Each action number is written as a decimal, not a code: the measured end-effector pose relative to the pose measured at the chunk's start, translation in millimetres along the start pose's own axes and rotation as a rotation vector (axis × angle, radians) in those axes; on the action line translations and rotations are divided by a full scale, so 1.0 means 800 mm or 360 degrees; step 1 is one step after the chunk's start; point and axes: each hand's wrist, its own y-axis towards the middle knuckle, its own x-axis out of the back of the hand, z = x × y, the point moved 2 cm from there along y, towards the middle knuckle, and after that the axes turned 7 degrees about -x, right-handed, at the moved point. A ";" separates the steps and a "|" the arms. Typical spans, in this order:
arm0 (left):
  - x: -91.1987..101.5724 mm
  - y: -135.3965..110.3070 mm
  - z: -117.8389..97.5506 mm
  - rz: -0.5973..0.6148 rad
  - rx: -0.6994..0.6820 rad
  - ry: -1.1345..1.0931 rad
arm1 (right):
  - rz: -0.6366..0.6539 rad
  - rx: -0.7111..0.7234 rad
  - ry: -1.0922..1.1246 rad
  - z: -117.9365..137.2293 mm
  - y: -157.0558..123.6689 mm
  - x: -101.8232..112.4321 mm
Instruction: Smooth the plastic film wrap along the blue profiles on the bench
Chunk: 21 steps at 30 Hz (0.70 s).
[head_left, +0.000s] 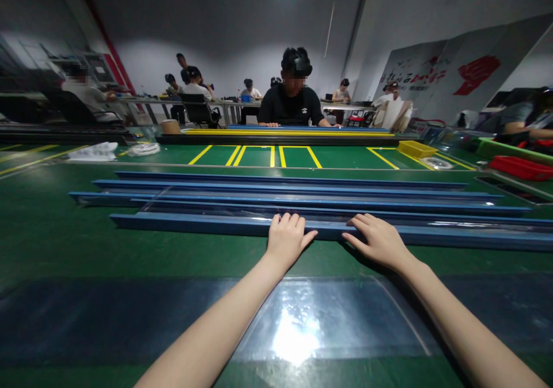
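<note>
Several long blue rails lie side by side across the green table, with clear plastic strips (242, 195) between them. My left hand (286, 238) rests on the nearest blue rail (190, 223), fingers curled over its top edge. My right hand (377, 239) lies on the same rail a little to the right, fingers laid over it and the thumb pointing left. Both hands press on the rail's near side. A clear plastic sheet (319, 319) lies flat under my forearms.
Across the table a person in black (292, 103) sits with hands on another set of blue and yellow rails (285, 130). A yellow tray (417, 148) and a red tray (521, 166) stand at the right. White bags (93, 152) lie at the left. More people work behind.
</note>
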 end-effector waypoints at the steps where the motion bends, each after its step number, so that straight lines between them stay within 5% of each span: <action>1: 0.000 0.000 0.000 -0.0005 -0.0003 0.0002 | 0.0004 -0.0003 -0.0008 0.001 0.000 0.001; 21: 0.000 0.001 0.001 0.0025 -0.0012 -0.0029 | 0.0044 -0.0036 -0.0068 0.002 0.001 0.001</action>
